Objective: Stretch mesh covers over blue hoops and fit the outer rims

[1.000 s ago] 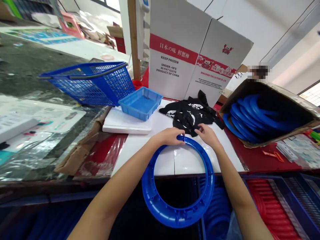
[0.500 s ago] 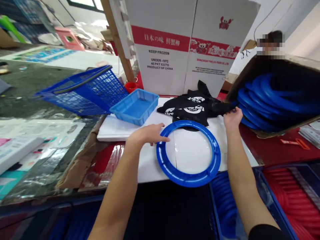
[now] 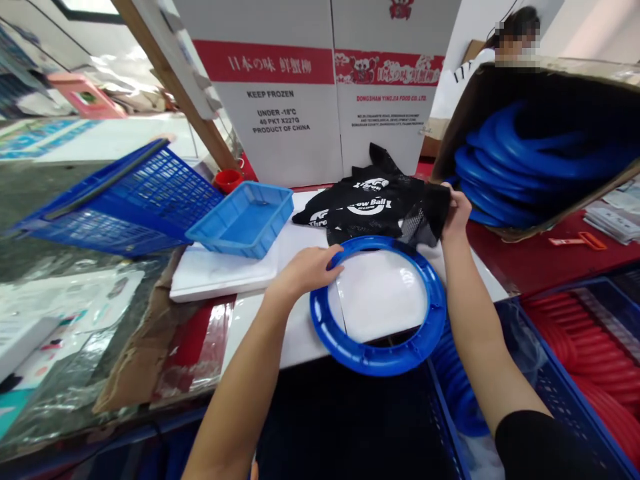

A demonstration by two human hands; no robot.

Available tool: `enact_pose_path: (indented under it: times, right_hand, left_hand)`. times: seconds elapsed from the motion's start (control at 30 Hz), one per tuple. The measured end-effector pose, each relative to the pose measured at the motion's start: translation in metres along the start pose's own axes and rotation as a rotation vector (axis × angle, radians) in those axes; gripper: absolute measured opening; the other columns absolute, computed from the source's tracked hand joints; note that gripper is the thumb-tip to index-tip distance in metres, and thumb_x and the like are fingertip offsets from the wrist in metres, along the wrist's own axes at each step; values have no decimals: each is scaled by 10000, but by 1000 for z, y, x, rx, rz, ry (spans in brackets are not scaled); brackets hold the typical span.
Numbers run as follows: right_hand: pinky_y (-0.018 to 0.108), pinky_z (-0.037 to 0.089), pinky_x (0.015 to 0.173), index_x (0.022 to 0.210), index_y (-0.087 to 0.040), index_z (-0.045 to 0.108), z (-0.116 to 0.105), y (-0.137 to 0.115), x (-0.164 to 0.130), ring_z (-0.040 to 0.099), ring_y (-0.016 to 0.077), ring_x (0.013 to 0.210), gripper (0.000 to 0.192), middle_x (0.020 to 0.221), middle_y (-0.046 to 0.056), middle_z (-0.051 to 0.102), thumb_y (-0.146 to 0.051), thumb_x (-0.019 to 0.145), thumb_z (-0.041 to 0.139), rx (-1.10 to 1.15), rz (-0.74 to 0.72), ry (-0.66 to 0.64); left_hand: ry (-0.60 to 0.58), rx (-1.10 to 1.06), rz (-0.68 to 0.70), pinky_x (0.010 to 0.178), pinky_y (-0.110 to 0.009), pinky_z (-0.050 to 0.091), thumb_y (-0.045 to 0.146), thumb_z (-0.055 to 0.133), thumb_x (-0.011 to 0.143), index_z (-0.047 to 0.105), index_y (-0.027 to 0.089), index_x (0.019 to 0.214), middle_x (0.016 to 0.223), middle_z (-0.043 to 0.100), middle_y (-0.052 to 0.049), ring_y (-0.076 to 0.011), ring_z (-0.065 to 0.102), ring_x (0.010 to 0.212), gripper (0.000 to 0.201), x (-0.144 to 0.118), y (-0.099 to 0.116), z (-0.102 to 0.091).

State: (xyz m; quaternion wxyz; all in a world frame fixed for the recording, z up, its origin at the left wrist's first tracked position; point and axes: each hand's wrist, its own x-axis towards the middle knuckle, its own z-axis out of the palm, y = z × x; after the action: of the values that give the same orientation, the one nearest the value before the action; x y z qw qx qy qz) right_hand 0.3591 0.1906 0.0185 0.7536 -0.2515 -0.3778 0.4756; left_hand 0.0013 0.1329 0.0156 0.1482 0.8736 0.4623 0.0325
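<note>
Bins, near edge: red rings (image 3: 590, 347) in a blue crate at right; more blue rings (image 3: 457, 393) just below the surface edge.
Blue ring (image 3: 379, 357): flat on white surface (image 3: 300, 333), near rim overhangs the front edge a bit.
Left hand (image 3: 306, 270): fingers curled on ring's left rim, thumb over the inner edge; light hold.
Right hand (image 3: 455, 215): closed, pinching corner of black mesh bag (image 3: 375, 210), lifted w/ the hand just past ring's far rim.
Bag pile: black, white print, lies btwn ring and white carton (image 3: 320, 87).
Left of pile: small blue tray (image 3: 243, 220) on a white board; big blue basket (image 3: 125, 200) tilted beside it; red cup (image 3: 227, 180) behind.
Right, far: cardboard box (image 3: 540, 147) on its side, full of blue rings.
Behind box: another person, partly hidden.
</note>
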Motion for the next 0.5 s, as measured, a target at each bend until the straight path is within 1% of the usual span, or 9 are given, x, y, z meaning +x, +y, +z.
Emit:
enact_pose_path:
  times: [0.07, 0.1, 0.17, 0.2, 0.27, 0.33, 0.37, 0.43, 0.5]
  right_hand:
    - [398, 592, 917, 750, -266, 592, -3, -3, -1, 707, 217, 847, 311, 744, -15, 647, -548, 832, 692, 34, -175, -3]
    - [412, 593, 920, 760, -278, 603, -4, -5, -2, 713, 231, 872, 356, 764, -11, 669, -617, 810, 698, 43, -235, 1]
    - [412, 601, 870, 750, -289, 611, -2, -9, -4, 703, 240, 829, 408, 747, -10, 676, -678, 772, 729, -26, -233, -30]
    - [396, 599, 835, 740, -287, 610, 0, -11, -5, 690, 233, 793, 410, 726, -13, 666, -672, 771, 746, -96, -186, -62]
    - [346, 578, 790, 755, -273, 631, 6, -13, -5, 664, 204, 767, 377, 729, -20, 654, -618, 792, 777, -270, -57, -150]
    - [290, 542, 746, 791, -246, 671, 14, -15, -6, 639, 168, 755, 329, 758, -25, 655, -530, 784, 835, -467, 123, -309]
    - [270, 520, 712, 806, -229, 689, 18, -15, -7, 624, 154, 739, 322, 766, -23, 655, -494, 765, 865, -552, 226, -411]
    - [247, 470, 627, 823, -205, 699, 24, -15, -12, 590, 135, 685, 355, 760, -17, 649, -482, 731, 899, -623, 398, -565]
    - [241, 419, 551, 815, -211, 665, 29, -15, -17, 533, 121, 602, 409, 711, -29, 610, -538, 720, 892, -521, 397, -554]
  left_hand:
    - [-48, 50, -107, 817, -415, 533, 694, 509, 967, 754, 194, 1101, 858, 746, -115, -353, 712, 924, 572, -10, 1, -11]
    - [-47, 74, -144, 792, -407, 525, 772, 492, 943, 761, 193, 974, 819, 734, -120, -359, 711, 910, 640, -13, 1, -15]
    - [4, 118, -159, 785, -404, 517, 806, 525, 917, 753, 180, 896, 810, 730, -127, -363, 711, 908, 666, -14, 2, -17]
    - [45, 125, -125, 800, -405, 519, 775, 570, 916, 757, 174, 950, 859, 742, -129, -359, 714, 924, 631, -12, 4, -15]
    - [114, 96, 26, 869, -406, 530, 650, 646, 940, 740, 176, 1143, 1068, 758, -133, -337, 711, 1012, 524, -4, 8, -6]
    - [134, 68, 202, 964, -405, 524, 469, 636, 995, 686, 191, 1294, 1282, 711, -135, -309, 681, 1133, 412, 5, 13, 6]
    - [126, 81, 249, 991, -408, 519, 386, 603, 1017, 669, 190, 1328, 1332, 687, -141, -305, 661, 1176, 374, 8, 16, 11]
    - [85, 145, 231, 984, -428, 524, 276, 528, 1037, 667, 179, 1328, 1303, 692, -154, -316, 651, 1184, 337, 11, 19, 17]
    - [50, 192, 122, 929, -441, 539, 242, 486, 1038, 673, 174, 1292, 1226, 717, -159, -331, 672, 1131, 323, 9, 17, 15]
